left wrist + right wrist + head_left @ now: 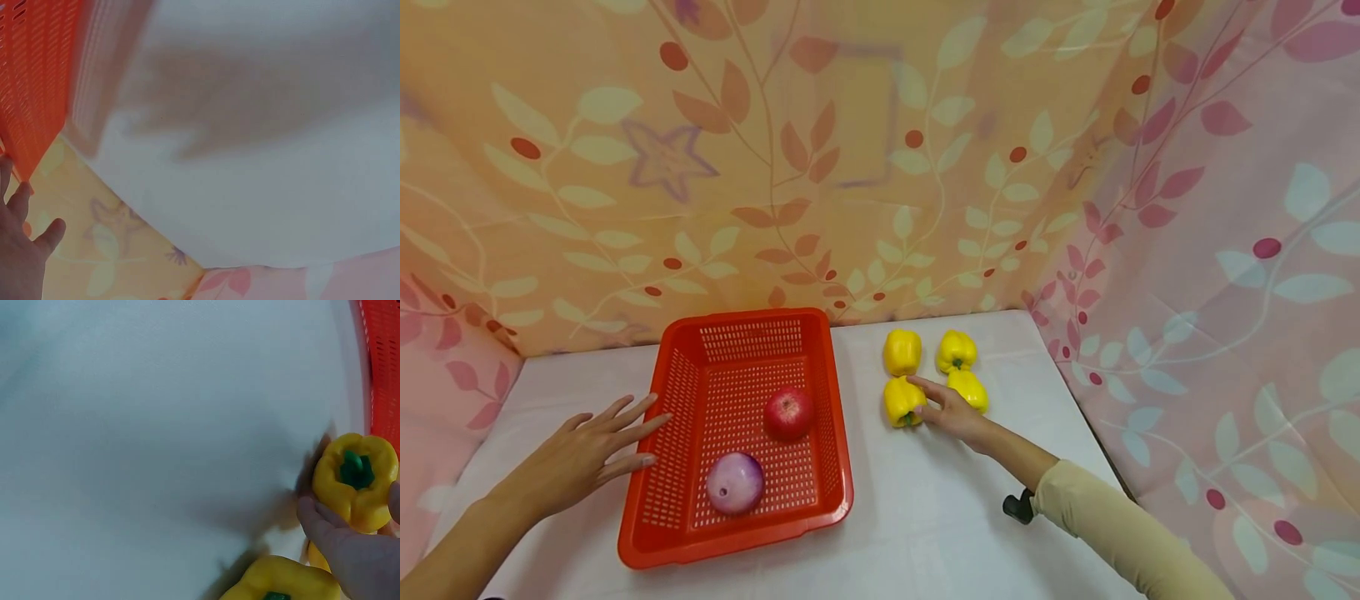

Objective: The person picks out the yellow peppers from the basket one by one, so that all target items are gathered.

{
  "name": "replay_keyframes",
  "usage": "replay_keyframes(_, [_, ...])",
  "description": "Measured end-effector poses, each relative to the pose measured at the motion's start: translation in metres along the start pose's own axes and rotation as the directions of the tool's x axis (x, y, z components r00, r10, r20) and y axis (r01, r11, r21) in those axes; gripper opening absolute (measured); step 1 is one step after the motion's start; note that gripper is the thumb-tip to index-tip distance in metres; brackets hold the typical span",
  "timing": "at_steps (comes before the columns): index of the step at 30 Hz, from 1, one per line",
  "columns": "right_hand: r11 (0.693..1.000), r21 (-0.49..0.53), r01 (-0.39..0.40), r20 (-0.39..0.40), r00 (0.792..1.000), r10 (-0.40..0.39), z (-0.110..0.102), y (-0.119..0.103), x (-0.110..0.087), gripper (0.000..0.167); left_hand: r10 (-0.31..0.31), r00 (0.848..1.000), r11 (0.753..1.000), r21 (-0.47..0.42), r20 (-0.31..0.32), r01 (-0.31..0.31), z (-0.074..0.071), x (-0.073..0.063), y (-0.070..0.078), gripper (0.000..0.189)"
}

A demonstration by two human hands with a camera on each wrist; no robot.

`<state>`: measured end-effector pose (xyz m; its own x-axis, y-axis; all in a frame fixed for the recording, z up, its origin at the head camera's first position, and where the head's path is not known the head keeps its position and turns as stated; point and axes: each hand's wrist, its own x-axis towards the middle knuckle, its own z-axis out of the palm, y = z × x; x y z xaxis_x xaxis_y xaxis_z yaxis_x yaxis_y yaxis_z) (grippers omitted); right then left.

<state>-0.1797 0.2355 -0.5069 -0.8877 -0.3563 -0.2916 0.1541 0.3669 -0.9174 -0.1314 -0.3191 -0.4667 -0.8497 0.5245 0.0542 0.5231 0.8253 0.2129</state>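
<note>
My right hand (953,412) is at the front-left yellow bell pepper (902,402), its fingers and thumb on either side of it. In the right wrist view that pepper (356,478) shows its green stem, with the fingers (322,525) against its lower side. Three more yellow bell peppers stand close by: one behind it (902,352), one at the back right (957,350) and one at the front right (970,390). My left hand (587,450) is spread at the left rim of a red plastic basket (842,450), fingers straight, holding nothing.
Inside the basket lie a red apple-like fruit (789,413) and a purple-and-white onion (735,483). The white tabletop (917,517) meets leaf-patterned curtains (850,167) at the back and sides. A black strap piece (1019,507) hangs under the right wrist.
</note>
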Motion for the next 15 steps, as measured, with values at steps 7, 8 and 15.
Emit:
replay_keyframes(7, [0.999,0.006,-0.050,-0.016,0.999,0.050,0.001,-0.001,0.001,0.055,0.012,1.000,1.000,0.022,-0.008,-0.012,-0.001,0.000,-0.001,0.066])
replay_keyframes(8, [0.998,-0.007,-0.055,-0.020,0.998,0.055,0.000,-0.002,0.000,0.055,0.011,1.000,1.000,0.025,-0.008,-0.011,-0.001,0.000,-0.001,0.066])
replay_keyframes(15, [0.993,-0.036,-0.109,-0.053,0.993,0.107,-0.009,-0.015,-0.005,0.057,0.008,1.000,1.000,0.030,0.017,-0.008,-0.004,0.003,-0.001,0.064])
